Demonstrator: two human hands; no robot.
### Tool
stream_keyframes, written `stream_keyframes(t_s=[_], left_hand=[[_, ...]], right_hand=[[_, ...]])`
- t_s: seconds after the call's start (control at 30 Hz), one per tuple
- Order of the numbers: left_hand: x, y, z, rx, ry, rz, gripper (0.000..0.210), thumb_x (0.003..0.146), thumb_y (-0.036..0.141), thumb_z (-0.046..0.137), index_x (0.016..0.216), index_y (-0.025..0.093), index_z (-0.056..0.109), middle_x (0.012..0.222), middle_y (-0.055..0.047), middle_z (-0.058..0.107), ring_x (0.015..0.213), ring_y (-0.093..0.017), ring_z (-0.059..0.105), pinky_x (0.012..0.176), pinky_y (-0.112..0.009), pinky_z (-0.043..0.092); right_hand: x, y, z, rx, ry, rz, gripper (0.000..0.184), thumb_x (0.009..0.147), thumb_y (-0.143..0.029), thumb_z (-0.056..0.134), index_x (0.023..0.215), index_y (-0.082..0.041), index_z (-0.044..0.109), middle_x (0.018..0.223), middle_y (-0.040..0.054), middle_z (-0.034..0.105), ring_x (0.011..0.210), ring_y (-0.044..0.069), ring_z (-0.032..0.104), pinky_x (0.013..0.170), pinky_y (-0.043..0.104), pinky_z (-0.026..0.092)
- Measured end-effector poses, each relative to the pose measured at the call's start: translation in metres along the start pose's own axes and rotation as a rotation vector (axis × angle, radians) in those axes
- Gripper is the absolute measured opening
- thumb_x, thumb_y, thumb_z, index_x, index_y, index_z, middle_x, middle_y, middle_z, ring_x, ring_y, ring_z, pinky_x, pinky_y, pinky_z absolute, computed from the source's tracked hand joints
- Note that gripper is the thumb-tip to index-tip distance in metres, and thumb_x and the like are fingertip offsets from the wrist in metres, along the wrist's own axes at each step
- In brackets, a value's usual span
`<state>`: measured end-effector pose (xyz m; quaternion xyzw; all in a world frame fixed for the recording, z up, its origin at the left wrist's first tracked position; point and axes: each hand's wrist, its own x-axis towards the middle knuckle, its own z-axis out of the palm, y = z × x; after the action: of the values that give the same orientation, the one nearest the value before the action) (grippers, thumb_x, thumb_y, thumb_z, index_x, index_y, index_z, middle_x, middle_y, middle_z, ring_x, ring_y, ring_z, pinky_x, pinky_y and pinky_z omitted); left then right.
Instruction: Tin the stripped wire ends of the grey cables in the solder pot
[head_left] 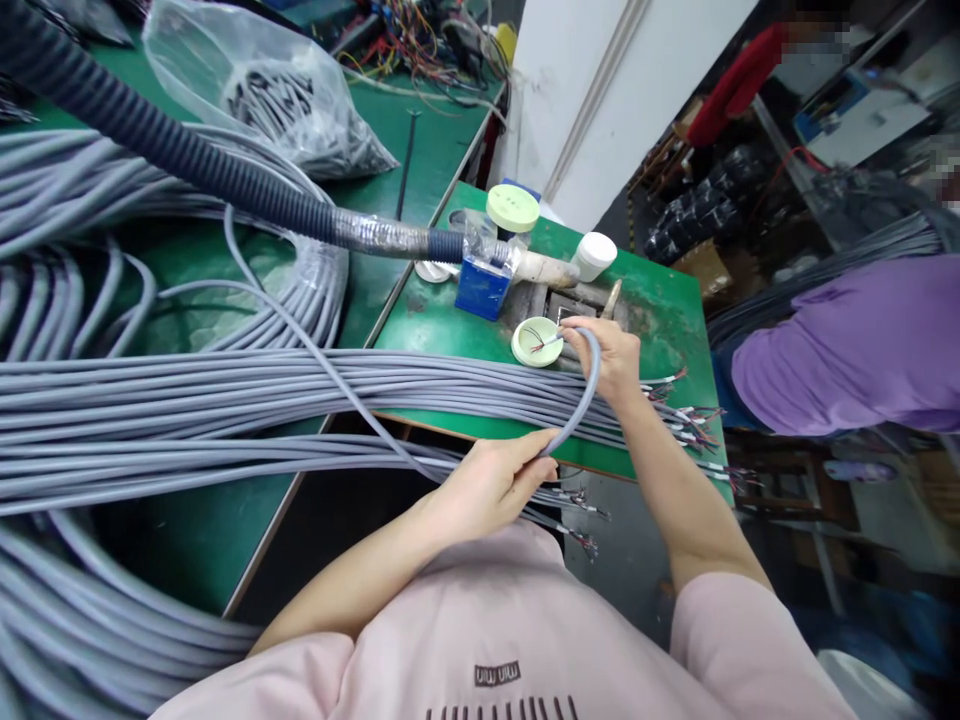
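One grey cable curves in an arch between my two hands. My right hand pinches it close to its stripped end, where thin dark and red wires hang over a small pale round dish. My left hand grips the same cable further back, thumb and fingers closed round it. Beneath the arch lies a wide bundle of grey cables, with stripped, coloured wire ends at the right edge of the green table. More stripped ends hang near my body.
A corrugated hose reaches across to a blue box. Beside it stand a jar with a pale green lid and a white tub. Coiled cables and a plastic bag lie left. A person in purple is at right.
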<state>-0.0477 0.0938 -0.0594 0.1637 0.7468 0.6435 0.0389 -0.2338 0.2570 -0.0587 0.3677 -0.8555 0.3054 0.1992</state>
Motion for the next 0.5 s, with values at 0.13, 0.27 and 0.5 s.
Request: stream_keyframes(t_s=[0.13, 0.27, 0.5], left_hand=[[0.001, -0.003, -0.001, -0.011, -0.005, -0.013, 0.03, 0.098, 0.029, 0.039, 0.12, 0.02, 0.057, 0.086, -0.001, 0.069, 0.06, -0.009, 0.058, 0.062, -0.018, 0.044], [0.002, -0.003, -0.002, -0.017, -0.006, -0.008, 0.031, 0.098, 0.03, 0.038, 0.121, 0.02, 0.057, 0.085, -0.001, 0.068, 0.06, -0.009, 0.057, 0.061, -0.019, 0.043], [0.001, 0.0, -0.015, 0.085, 0.068, -0.023, 0.038, 0.096, 0.03, 0.046, 0.131, 0.018, 0.052, 0.087, -0.003, 0.069, 0.066, -0.011, 0.06, 0.068, -0.021, 0.047]], right_hand=[[0.001, 0.003, 0.005, -0.04, -0.033, 0.005, 0.029, 0.093, -0.046, 0.053, 0.095, -0.024, 0.072, 0.091, 0.0046, 0.074, 0.085, 0.021, 0.068, 0.081, 0.035, 0.05], [0.002, 0.001, 0.004, -0.036, -0.037, -0.003, 0.028, 0.093, -0.045, 0.054, 0.093, -0.024, 0.072, 0.09, 0.0037, 0.074, 0.082, 0.021, 0.067, 0.08, 0.035, 0.049], [0.019, 0.0, -0.036, -0.141, 0.151, 0.047, 0.027, 0.094, -0.045, 0.053, 0.094, -0.024, 0.07, 0.09, 0.0026, 0.071, 0.086, 0.022, 0.065, 0.083, 0.038, 0.047]])
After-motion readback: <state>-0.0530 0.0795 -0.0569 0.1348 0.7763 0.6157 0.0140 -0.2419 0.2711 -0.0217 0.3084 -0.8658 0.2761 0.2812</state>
